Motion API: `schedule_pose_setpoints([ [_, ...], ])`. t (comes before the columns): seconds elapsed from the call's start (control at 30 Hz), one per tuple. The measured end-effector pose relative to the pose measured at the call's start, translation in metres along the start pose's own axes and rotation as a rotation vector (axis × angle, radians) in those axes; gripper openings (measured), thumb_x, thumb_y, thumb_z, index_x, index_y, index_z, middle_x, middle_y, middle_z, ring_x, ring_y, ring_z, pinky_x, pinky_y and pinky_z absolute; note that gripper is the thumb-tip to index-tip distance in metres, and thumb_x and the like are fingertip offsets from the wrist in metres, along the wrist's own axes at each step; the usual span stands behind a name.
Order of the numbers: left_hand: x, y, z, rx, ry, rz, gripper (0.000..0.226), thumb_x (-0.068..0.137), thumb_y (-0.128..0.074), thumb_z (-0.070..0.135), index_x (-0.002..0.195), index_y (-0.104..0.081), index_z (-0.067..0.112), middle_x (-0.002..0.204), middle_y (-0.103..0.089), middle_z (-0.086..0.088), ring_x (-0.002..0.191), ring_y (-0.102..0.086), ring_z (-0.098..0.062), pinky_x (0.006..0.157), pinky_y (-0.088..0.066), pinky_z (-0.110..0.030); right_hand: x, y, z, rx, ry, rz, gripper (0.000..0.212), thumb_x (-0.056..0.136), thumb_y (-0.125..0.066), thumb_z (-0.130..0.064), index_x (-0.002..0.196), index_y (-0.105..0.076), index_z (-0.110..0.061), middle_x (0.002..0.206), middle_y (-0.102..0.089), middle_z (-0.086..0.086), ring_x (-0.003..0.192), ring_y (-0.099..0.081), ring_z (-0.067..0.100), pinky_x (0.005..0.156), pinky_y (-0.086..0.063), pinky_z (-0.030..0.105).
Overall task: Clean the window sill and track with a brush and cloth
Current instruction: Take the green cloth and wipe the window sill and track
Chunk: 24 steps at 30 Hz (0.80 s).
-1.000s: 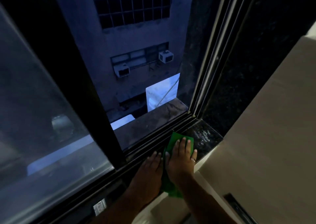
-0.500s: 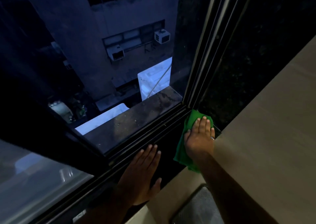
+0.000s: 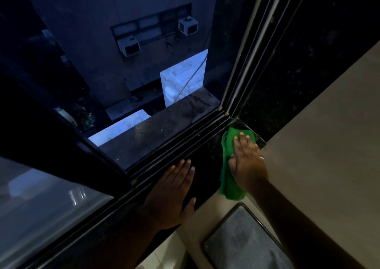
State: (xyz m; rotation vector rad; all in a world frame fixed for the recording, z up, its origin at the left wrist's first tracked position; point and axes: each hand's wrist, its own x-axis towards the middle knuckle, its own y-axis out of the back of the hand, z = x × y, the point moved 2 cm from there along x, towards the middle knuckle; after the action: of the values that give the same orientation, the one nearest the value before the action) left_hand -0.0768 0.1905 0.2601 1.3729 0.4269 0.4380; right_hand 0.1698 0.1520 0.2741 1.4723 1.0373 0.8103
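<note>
- Your right hand [image 3: 245, 162] lies flat with fingers spread on the green cloth [image 3: 228, 178], at the dark window sill [image 3: 207, 166]'s right corner.
- Left hand [image 3: 171, 194] rests open on the sill, holding nothing.
- Press evenly; work cloth into the track [image 3: 181, 145] edge.

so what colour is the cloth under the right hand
Bright green cloth, clearest in the head view.

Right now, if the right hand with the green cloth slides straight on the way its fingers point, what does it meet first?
The right hand presses the green cloth flat on the dark sill, fingers pointing into the far corner. It would probably first meet the dark side wall beside the window track; depth there is unclear.
</note>
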Motion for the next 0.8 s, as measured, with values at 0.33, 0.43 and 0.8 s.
schedule_pose_setpoints([
  [0.33, 0.0, -0.004, 0.0, 0.008, -0.006, -0.004, 0.081, 0.09, -0.036, 0.052, 0.154, -0.021, 0.005, 0.163, -0.015, -0.015, 0.152, -0.011, -0.028, 0.124, -0.009, -0.04, 0.048, -0.006, -0.035, -0.07, -0.324, -0.096, 0.071, 0.096, -0.025, -0.043, 0.151, -0.007, -0.001, 0.162, -0.002, 0.018, 0.149, -0.002, 0.037, 0.121, -0.004, 0.049],
  [0.43, 0.0, -0.002, 0.0, 0.04, -0.007, -0.023, 0.081, 0.091, -0.034, 0.053, 0.155, -0.018, 0.005, 0.164, -0.013, -0.015, 0.152, -0.008, -0.028, 0.123, -0.004, -0.039, 0.039, 0.0, -0.022, -0.051, -0.067, -0.117, 0.068, 0.095, -0.028, -0.04, 0.152, -0.013, -0.005, 0.162, -0.007, 0.015, 0.149, -0.005, 0.033, 0.12, -0.006, 0.045],
  [0.8, -0.001, -0.004, -0.005, 0.011, -0.057, -0.07, 0.076, 0.094, -0.033, 0.052, 0.155, -0.017, 0.008, 0.164, -0.011, -0.013, 0.152, -0.006, -0.027, 0.123, -0.014, -0.045, 0.052, -0.007, -0.025, -0.045, -0.313, -0.082, 0.071, 0.094, -0.025, -0.042, 0.153, -0.005, -0.007, 0.163, 0.002, 0.011, 0.15, 0.0, 0.029, 0.12, -0.005, 0.048],
])
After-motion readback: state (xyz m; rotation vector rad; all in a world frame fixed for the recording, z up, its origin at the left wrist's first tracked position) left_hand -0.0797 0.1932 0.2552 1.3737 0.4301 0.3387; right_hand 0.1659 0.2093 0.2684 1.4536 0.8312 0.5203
